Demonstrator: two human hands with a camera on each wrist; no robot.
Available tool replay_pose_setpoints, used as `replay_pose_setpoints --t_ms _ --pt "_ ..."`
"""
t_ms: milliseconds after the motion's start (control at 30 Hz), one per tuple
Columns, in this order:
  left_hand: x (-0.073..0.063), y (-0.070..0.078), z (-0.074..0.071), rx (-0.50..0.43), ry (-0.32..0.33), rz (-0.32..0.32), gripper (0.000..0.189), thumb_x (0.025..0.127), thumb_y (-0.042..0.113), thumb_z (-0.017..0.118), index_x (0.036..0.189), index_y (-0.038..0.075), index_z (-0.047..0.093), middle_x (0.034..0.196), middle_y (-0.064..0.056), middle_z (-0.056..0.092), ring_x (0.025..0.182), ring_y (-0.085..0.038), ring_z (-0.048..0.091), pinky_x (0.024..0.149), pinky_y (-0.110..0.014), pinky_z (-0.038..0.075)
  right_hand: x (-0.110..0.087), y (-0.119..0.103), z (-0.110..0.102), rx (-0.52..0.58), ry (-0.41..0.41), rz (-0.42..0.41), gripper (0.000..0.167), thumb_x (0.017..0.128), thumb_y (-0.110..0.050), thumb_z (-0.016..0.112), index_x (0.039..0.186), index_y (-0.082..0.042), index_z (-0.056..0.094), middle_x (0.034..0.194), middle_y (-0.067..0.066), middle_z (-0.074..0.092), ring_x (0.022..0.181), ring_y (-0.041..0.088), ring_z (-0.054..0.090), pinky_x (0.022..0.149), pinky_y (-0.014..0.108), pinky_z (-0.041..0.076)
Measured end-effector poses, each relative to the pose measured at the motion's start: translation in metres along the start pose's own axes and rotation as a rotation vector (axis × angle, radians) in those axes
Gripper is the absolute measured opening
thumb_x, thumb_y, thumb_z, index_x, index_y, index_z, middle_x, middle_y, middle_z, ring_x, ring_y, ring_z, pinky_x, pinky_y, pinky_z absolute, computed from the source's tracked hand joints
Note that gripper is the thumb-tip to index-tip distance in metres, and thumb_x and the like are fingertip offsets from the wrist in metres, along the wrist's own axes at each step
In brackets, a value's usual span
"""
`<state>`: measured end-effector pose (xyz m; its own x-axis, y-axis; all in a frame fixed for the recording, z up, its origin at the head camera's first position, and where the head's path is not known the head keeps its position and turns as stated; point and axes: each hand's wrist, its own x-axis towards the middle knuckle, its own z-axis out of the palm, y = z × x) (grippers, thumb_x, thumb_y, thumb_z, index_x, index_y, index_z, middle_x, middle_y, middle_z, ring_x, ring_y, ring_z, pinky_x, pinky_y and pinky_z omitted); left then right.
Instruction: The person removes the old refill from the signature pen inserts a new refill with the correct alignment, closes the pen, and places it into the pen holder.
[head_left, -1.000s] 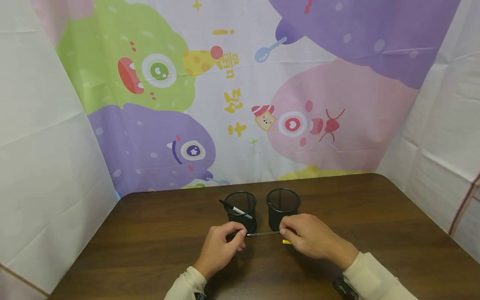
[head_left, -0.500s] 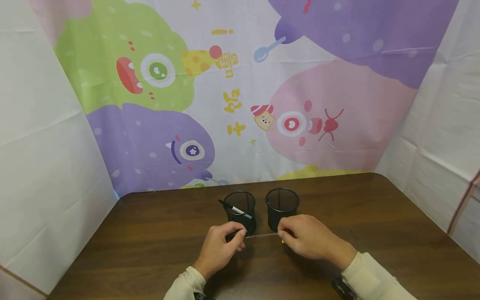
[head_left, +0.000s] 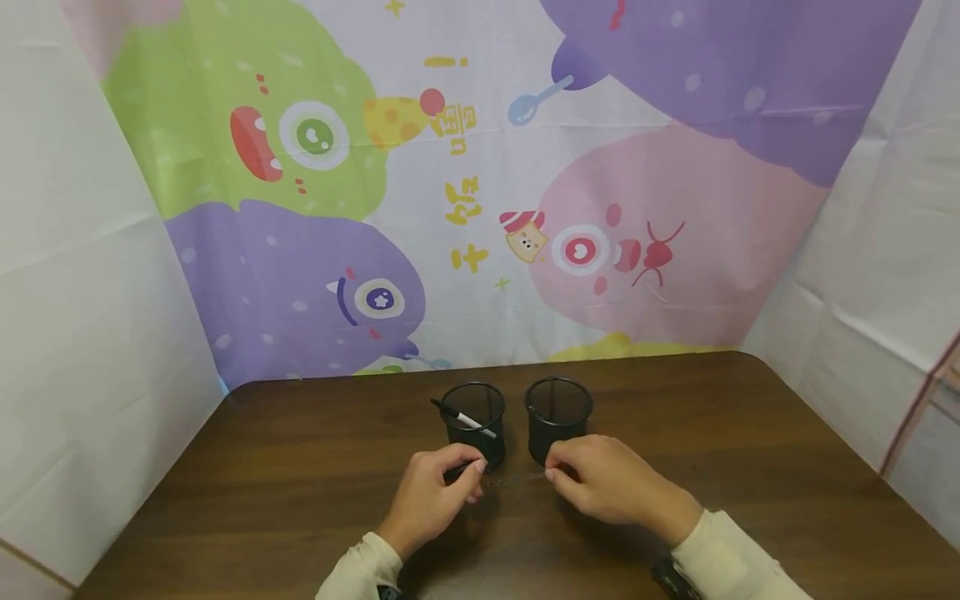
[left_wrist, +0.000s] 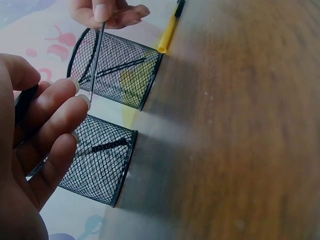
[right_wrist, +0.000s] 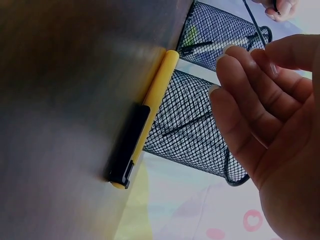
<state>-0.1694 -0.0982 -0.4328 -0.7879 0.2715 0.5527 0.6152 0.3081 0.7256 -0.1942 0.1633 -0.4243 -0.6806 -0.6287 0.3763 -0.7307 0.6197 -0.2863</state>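
Observation:
Near the front of two black mesh pen cups, my left hand (head_left: 435, 496) grips a black pen barrel (left_wrist: 24, 104), mostly hidden by the fingers. My right hand (head_left: 611, 483) pinches a thin straight rod like a pen refill (left_wrist: 96, 65) between thumb and forefinger. The rod spans the gap between the hands, its other end right at my left fingertips. Behind the left hand stands the left cup (head_left: 486, 446), with a black-and-white pen (head_left: 468, 419) leaning in it. The right cup (head_left: 547, 433) stands just behind my right hand.
A yellow pen with a black cap (right_wrist: 159, 87) lies on the brown wooden table (head_left: 300, 467) beside the right cup; in the head view my right hand hides it. A cartoon-printed cloth (head_left: 480, 317) hangs along the table's back edge, with white cloth on both sides.
My right hand has come slightly closer to the left, shortening the visible rod between them. The yellow pen's end, visible earlier in the head view, is now covered by my right hand.

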Motion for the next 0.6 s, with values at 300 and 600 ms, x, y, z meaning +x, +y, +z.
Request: replay_pose_setpoints --t_ms 300,600 --pt "0.000 -0.020 0.000 0.012 -0.011 -0.003 0.012 0.093 -0.002 0.067 0.090 0.009 0.070 0.065 -0.001 0.067 0.054 -0.016 0.066 0.052 -0.025 0.056 0.003 -0.001 0.002 -0.026 0.002 -0.017 0.009 0.094 -0.022 0.068 0.085 -0.024 0.067 0.075 -0.023 0.056 0.064 -0.002 0.051 0.061 0.024 0.048" --pt "-0.002 -0.032 0.002 0.011 -0.028 0.007 0.006 0.097 0.012 0.068 0.092 0.012 0.072 0.066 0.011 0.066 0.055 -0.004 0.064 0.053 -0.024 0.055 0.000 -0.001 0.001 -0.023 -0.026 -0.012 0.008 0.095 -0.022 0.067 0.087 -0.022 0.069 0.077 -0.022 0.058 0.064 -0.003 0.051 0.061 0.024 0.049"
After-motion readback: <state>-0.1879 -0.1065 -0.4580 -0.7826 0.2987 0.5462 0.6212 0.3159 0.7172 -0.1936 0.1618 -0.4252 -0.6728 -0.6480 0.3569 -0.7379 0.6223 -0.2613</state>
